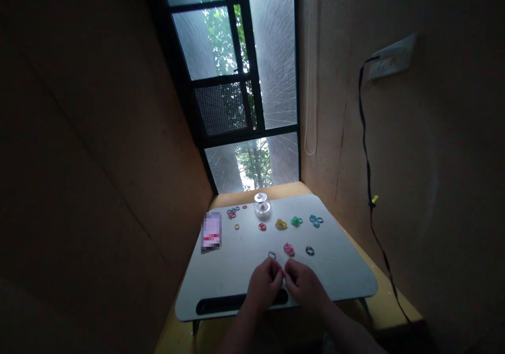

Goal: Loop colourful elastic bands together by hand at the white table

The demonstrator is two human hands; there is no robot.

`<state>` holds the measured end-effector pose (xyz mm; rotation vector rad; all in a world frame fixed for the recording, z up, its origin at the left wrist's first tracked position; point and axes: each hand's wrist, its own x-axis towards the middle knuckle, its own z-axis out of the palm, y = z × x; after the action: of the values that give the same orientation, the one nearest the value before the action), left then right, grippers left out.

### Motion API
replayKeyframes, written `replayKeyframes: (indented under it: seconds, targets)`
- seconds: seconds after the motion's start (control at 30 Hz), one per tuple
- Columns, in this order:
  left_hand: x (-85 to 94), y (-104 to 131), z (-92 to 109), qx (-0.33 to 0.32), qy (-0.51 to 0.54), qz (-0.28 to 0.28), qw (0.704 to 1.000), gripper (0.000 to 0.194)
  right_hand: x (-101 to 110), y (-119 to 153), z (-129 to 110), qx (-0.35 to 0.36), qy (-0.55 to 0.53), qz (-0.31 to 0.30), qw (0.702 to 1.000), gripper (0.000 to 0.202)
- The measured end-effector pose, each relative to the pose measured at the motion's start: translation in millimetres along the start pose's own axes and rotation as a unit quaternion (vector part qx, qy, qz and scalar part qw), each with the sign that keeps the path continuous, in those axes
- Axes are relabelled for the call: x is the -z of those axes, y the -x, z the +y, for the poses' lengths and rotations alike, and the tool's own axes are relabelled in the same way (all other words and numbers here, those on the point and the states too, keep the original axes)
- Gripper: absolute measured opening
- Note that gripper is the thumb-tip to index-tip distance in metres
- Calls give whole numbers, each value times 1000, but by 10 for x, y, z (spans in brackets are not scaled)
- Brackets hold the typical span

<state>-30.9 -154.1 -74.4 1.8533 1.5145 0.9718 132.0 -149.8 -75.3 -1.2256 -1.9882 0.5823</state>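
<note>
Near the front edge of the white table (221, 270), my left hand (265, 283) and my right hand (303, 283) meet with fingers pinched together. A tiny reddish bit shows between the fingertips, too small to name. A purple band (272, 254) lies just beyond my left hand. Past my right hand are a pink pile (289, 249) and a dark band (310, 250). Farther back sit small piles of red (262, 227), yellow (281, 224), green (296, 221) and teal bands (316, 220).
A clear round container (262, 208) stands at the back, with mixed bands (232, 213) to its left. A blurred pink-and-white packet (211, 231) lies at the left edge. A black slot (221, 304) runs along the front. A cable (367, 159) hangs on the right wall.
</note>
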Motion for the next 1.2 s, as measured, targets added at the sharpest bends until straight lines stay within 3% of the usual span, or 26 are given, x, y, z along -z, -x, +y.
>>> replayKeyframes:
  seconds: [1.2]
  targets:
    - [15, 35, 65, -3, 0, 11, 1000, 10, -32, 6, 27, 1, 7, 8, 1000, 14]
